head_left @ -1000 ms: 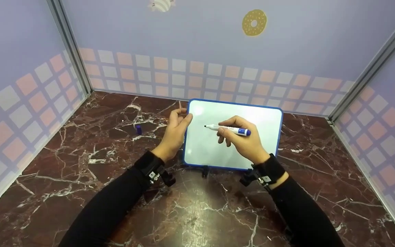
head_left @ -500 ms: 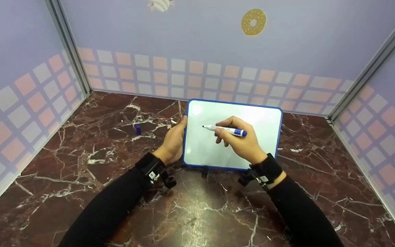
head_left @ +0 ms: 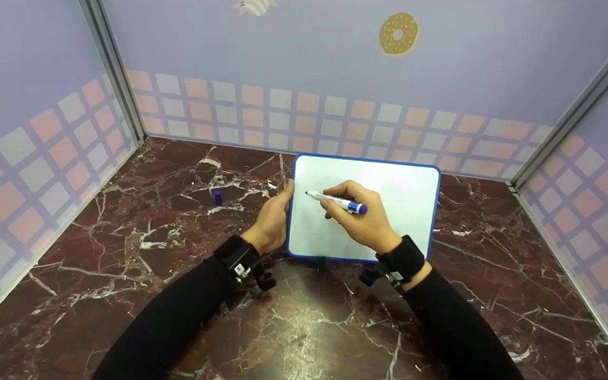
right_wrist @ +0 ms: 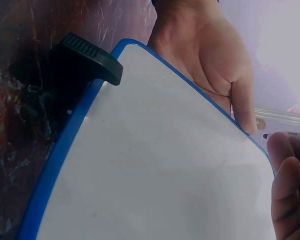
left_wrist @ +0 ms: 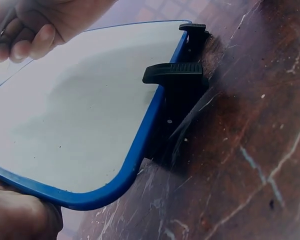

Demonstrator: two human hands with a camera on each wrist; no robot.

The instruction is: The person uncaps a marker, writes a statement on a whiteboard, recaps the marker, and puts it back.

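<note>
A whiteboard [head_left: 404, 195] with a blue frame stands tilted back in a black stand, whose hooked supports [left_wrist: 175, 74] hold its lower edge. My left hand [head_left: 272, 221] grips the board's left edge, thumb along the frame and fingers hidden behind it. Between the thumb and fingers of my right hand [head_left: 367, 217] is a white marker [head_left: 342, 202] with a blue end. Its dark bare tip points left, over the upper left part of the white surface. In the right wrist view the marker [right_wrist: 295, 134] is mostly covered by the fingers.
A blue marker cap [head_left: 217, 197] lies on the dark red marble table [head_left: 140, 295], left of my left hand. Behind the board rises a lilac panel [head_left: 203, 47] with pink and white squares; similar panels close off both sides.
My left hand has slid down the board's left edge, and its fingers have gone behind the frame. My right hand has shifted slightly left with the marker. The white surface looks unchanged.
</note>
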